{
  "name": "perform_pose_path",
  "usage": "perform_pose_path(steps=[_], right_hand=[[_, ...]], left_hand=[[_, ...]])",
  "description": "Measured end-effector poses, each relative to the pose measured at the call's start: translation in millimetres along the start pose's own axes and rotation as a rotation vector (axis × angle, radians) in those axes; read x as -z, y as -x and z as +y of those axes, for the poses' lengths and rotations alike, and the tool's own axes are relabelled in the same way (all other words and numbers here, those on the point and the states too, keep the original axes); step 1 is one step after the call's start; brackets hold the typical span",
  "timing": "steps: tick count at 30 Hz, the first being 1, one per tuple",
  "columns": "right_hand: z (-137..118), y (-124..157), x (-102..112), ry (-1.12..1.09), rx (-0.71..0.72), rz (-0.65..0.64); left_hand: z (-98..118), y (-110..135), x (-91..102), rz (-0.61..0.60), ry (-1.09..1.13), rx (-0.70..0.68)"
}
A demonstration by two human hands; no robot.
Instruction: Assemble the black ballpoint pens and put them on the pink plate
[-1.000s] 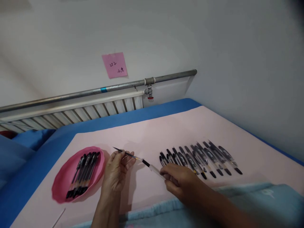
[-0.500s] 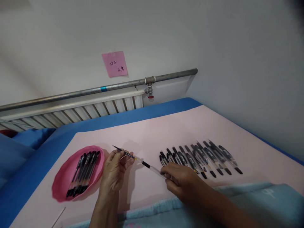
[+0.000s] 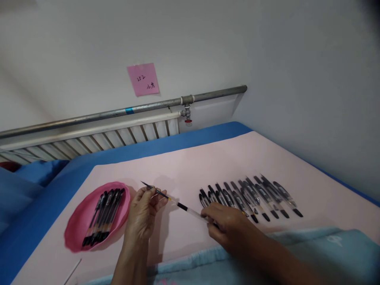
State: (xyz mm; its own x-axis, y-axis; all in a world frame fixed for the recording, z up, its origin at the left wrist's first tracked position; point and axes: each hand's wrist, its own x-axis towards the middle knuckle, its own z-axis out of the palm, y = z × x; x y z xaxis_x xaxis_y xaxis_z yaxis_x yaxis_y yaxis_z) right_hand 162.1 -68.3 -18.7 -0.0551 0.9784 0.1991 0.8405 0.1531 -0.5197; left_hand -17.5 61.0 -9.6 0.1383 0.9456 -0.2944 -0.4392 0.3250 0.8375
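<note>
My left hand (image 3: 144, 209) pinches a dark ink refill (image 3: 162, 194) between thumb and fingers, its pointed tip toward the upper left. Past a yellow band, the refill's clear tail runs to the black grip of a clear pen barrel (image 3: 194, 213). My right hand (image 3: 227, 223) is closed round the barrel's other end. Refill and barrel lie in one slanting line; how deep the tail sits inside I cannot tell. Beyond my right hand, many pen parts (image 3: 261, 194), clear barrels and black caps, lie in slanted rows on the pink sheet (image 3: 178, 162).
On the left, a pink scalloped dish (image 3: 74, 229) holds several black-capped pens (image 3: 103, 217). A thin white stick (image 3: 72, 271) lies in front of it. Light blue cloth (image 3: 311, 249) covers the near edge. A radiator (image 3: 124, 136) and metal pipe (image 3: 97, 116) run along the wall.
Almost nothing differs. Both hands keep their grip on the refill and barrel in nearly the same place; the view has shifted very slightly.
</note>
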Motion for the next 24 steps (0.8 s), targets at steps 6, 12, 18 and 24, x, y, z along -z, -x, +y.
perform_pose_path(steps=[6,12,18,24], right_hand=[[0.0,0.5,0.5,0.007,0.009,-0.007],[1.0,0.0,-0.3,0.033,0.001,-0.011],[0.3,-1.8,-3.1,-0.015,0.030,0.114],[6.4,-6.0,11.4,-0.065,-0.110,0.254]], left_hand=[[0.2,1.5,-1.6,0.003,-0.047,-0.022],[-3.4,3.6,-3.6,-0.015,-0.078,-0.032],[-14.6,19.4,-12.3,-0.262,-0.226,0.067],[-32.2,33.0,-23.0,-0.404,-0.360,-0.016]])
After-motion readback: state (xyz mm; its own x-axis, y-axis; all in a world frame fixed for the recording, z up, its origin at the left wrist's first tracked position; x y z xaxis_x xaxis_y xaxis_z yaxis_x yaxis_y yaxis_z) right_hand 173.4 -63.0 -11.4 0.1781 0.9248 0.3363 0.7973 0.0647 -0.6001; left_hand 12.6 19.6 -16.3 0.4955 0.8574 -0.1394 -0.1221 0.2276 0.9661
